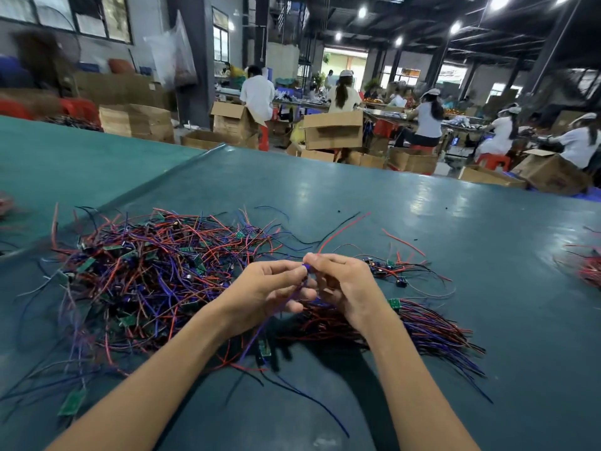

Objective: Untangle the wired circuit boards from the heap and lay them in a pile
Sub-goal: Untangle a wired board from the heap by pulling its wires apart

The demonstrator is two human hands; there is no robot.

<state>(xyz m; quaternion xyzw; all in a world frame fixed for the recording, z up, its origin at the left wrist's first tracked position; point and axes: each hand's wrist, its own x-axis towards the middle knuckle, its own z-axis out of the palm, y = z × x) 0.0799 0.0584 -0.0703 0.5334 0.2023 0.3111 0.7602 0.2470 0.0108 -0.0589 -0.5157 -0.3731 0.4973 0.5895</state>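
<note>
Fingers [287,267] of the left hand [260,289] and right hand [343,284] are pinched together on a purple wire [260,330], held above the table [455,203], seemingly so its circuit board [265,348] can be drawn clear of the heap [146,271] at left. The sorted pile [429,330] is laid just to the right, wires aligned, within easy reach.

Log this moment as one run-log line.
step: untangling | left hand: pinches purple wire | right hand: pinches red wire | heap: left of hands | pile: right of hands
</note>
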